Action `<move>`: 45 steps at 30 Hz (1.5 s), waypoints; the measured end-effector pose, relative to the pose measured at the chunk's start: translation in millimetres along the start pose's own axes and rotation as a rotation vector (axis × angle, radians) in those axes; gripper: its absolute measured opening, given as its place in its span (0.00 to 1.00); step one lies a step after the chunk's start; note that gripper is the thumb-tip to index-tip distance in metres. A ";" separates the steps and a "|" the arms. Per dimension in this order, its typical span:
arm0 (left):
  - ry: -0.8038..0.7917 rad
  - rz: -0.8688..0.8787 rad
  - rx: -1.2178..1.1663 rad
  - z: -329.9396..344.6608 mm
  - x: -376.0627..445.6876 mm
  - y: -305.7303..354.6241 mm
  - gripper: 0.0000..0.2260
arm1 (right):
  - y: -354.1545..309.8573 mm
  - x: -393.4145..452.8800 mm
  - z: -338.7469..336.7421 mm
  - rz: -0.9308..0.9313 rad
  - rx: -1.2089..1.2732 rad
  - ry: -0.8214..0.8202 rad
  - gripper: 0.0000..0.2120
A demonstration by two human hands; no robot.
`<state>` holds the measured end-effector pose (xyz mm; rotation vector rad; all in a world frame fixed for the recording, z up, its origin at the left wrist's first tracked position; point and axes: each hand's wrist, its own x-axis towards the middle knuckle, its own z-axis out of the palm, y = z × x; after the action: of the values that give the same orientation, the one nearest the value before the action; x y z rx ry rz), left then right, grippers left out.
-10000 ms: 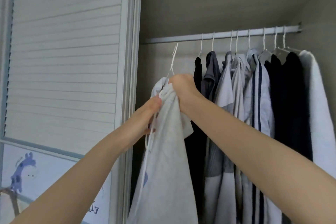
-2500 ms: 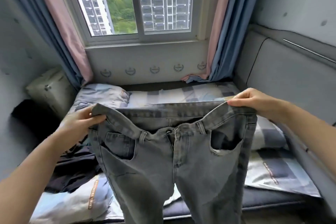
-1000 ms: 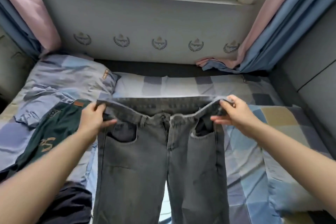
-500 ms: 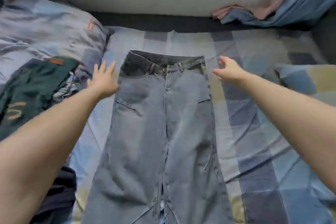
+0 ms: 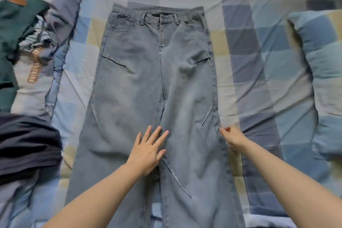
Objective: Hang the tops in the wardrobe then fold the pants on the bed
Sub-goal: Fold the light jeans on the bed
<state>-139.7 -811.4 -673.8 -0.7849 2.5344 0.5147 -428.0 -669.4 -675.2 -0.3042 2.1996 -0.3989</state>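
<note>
Jeans [image 5: 148, 72] flat, face up on bed [image 5: 259, 61], waistband far. Left hand [image 5: 148, 151] spread flat, pressing between legs. Right hand [image 5: 231, 136] pinching outer right seam. Faded grey-blue denim, lightly creased.

One pair faded grey-blue denim jeans [image 5: 155, 83]. One dark green garment [image 5: 13, 24], one navy garment [image 5: 26, 146], far left. One checked blue-cream bedsheet [image 5: 240, 42]. Possibly two pillows [image 5: 322, 72], edges unclear. Two bare hands: left hand [image 5: 148, 150], right hand [image 5: 231, 137].
</note>
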 end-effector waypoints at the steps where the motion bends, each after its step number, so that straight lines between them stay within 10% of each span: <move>1: -0.030 0.020 0.012 5.1 1.0 11.3 0.28 | 6.0 -5.2 4.9 0.001 0.035 -0.015 0.19; 8: -0.135 -0.107 0.046 26.4 -0.2 35.0 0.33 | 55.3 -25.7 -25.5 -0.102 0.114 0.208 0.10; 14: -0.086 -0.125 0.093 34.2 -14.8 52.6 0.26 | 110.3 -47.5 -23.6 0.243 0.442 -0.207 0.16; 18: 0.073 -0.275 -0.444 51.1 -38.4 89.8 0.12 | 157.2 -90.8 1.7 0.278 0.449 -0.298 0.12; 28: -0.442 -0.542 -1.345 98.6 -113.3 108.4 0.06 | 232.1 -161.7 1.2 0.175 0.398 -0.423 0.10; 33: -0.601 -0.628 -1.266 109.0 -131.5 103.2 0.06 | 254.1 -182.2 -23.3 0.197 0.082 -0.758 0.04; 37: -0.745 -0.496 -0.950 111.7 -141.6 110.6 0.07 | 251.9 -183.7 -11.3 0.170 -0.470 -0.498 0.05; 40: -0.585 -0.402 -0.772 107.1 -147.1 100.7 0.07 | 220.7 -190.5 7.0 0.241 -0.872 -0.213 0.12; 45: -0.054 -0.486 -0.671 85.0 -163.3 46.2 0.04 | 134.3 -199.6 74.1 -0.071 -0.644 -0.092 0.08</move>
<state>-20.9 -664.9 -652.5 -1.5346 1.9959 1.2030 -259.2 -488.9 -627.2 -0.7301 2.1773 0.2976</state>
